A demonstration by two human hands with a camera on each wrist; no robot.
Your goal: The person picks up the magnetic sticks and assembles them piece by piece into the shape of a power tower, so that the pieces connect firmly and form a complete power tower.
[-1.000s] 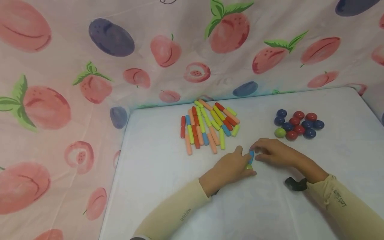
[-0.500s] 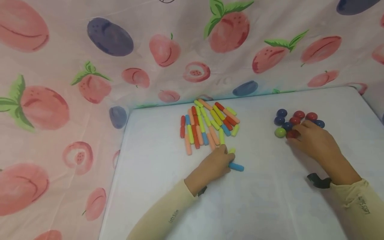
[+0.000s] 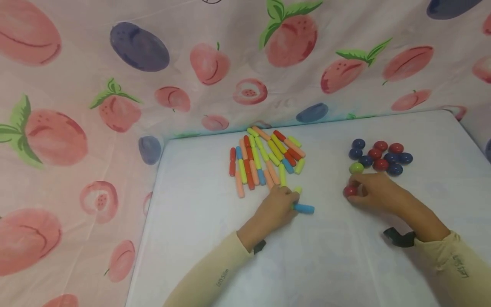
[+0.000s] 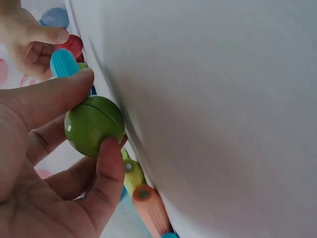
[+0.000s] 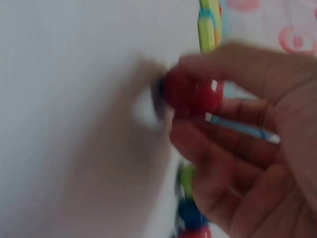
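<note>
My left hand (image 3: 270,209) pinches a glossy green ball (image 4: 94,125) between thumb and fingertip, beside the pile of colored pegs. A fluted blue peg (image 3: 304,209) sticks out past the thumb, against the ball in the left wrist view. Just beyond my left fingertips a yellow-green piece (image 3: 298,189) shows, partly covered. My right hand (image 3: 377,192) holds a red ball (image 3: 350,190) between thumb and fingers, near the front of the ball group. In the right wrist view this red ball (image 5: 190,91) is blurred, low over the white surface.
Short red, orange, yellow-green, yellow and blue pegs (image 3: 255,164) lie in a pile at the back middle of the white table (image 3: 192,200). Several blue and red balls (image 3: 380,165) and a green ball (image 3: 356,168) sit at the back right. A fruit-patterned cloth (image 3: 215,25) hangs behind.
The left hand has moved left, toward the pegs, with its green ball and blue peg. The right hand left the blue peg, reached to the balls, and drew out a red one toward the front left.
</note>
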